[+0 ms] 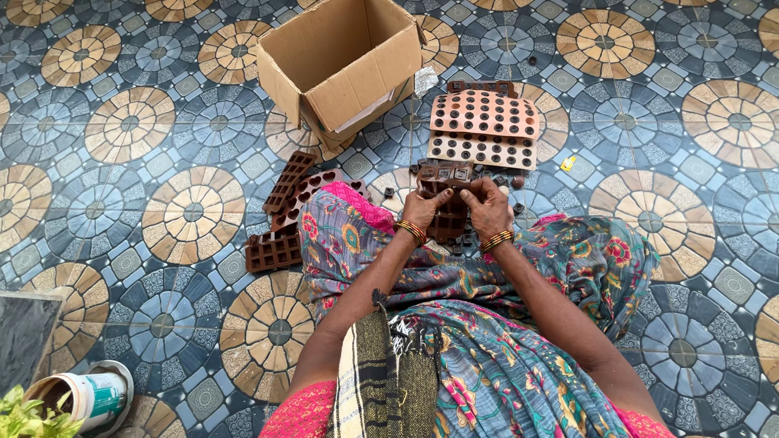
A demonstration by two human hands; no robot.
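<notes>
Head view: both hands, left hand (421,210) and right hand (488,203), grip a brown mould tray (445,212) over the lap, filled trays (484,128) stacked ahead, empty moulds (280,212) waiting left.

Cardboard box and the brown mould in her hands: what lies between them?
Head view: between cardboard box and brown mould, only patterned floor tiles.

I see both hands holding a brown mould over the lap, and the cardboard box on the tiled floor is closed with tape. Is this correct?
Not quite. The head view shows the box open, flaps up and its inside visible, not taped closed. The rest holds: the left hand and right hand hold a brown mould over the lap, and the box stands on the tiled floor.
</notes>
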